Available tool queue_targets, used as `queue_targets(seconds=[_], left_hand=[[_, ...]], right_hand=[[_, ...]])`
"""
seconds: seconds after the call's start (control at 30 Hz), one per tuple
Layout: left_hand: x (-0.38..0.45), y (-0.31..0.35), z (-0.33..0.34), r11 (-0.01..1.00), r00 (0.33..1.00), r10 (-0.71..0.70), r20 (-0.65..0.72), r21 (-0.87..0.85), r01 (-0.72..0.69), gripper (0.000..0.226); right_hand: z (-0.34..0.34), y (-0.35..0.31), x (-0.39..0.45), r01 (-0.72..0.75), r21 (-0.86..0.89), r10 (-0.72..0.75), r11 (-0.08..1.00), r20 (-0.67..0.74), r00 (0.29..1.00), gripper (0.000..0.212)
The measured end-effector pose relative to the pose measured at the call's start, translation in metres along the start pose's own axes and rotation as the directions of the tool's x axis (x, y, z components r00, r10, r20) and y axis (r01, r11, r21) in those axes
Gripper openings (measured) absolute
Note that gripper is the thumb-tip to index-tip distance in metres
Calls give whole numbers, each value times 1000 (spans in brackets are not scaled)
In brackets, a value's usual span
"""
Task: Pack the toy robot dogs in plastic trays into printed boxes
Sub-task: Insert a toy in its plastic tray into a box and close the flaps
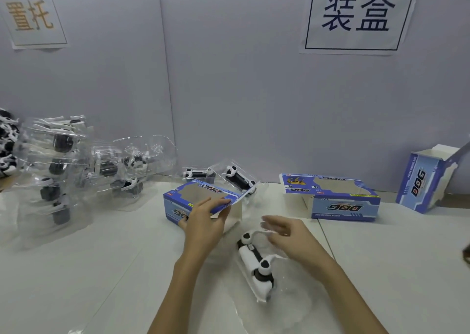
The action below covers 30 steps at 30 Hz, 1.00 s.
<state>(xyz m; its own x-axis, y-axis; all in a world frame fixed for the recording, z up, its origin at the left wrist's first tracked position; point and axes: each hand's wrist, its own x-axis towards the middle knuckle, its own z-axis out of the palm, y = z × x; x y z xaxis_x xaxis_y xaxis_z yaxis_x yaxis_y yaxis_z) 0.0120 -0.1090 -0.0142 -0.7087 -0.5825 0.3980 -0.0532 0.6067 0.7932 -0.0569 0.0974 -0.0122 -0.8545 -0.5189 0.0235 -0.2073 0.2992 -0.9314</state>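
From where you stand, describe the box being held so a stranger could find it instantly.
Start at the white table below the grey wall. Three blue printed boxes sit along its back; take the leftmost box, lying flat at centre. Unlike the others, the left hand grips its open flap.

Blue printed cardboard box (pixel 189 201): smooth, slight sheen. White-and-black plastic toy robot dog (pixel 255 262): glossy. Clear thin plastic tray (pixel 292 295): glossy, reflective. White table top (pixel 101 270): smooth, matt. Paper wall sign (pixel 356 15): matt.

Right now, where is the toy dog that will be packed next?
In the head view, the toy dog lies in its clear tray on the white table, low and centre, under the right hand, just right of the left hand.
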Motion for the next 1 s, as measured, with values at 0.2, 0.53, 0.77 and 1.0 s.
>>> queue_targets(seconds=[0.2, 0.53, 0.77, 1.0], left_hand=[[1, 1, -12, 993, 950, 113, 290, -66, -98, 33], [3, 2, -30, 996, 892, 52, 450, -91, -12, 66], [1, 1, -38, 992, 829, 128, 544, -68, -108, 66], [3, 0, -40, 975, 785, 176, 594, 6, -223, 64]], right_hand=[[7, -9, 2, 109, 3, -107, 994, 209, 972, 50], [-12, 3, 18, 133, -89, -133, 987, 9, 991, 38], [-16, 9, 22, 155, -175, -180, 972, -140, 974, 24], [-13, 3, 21, 237, -229, -238, 944, 26, 971, 33]])
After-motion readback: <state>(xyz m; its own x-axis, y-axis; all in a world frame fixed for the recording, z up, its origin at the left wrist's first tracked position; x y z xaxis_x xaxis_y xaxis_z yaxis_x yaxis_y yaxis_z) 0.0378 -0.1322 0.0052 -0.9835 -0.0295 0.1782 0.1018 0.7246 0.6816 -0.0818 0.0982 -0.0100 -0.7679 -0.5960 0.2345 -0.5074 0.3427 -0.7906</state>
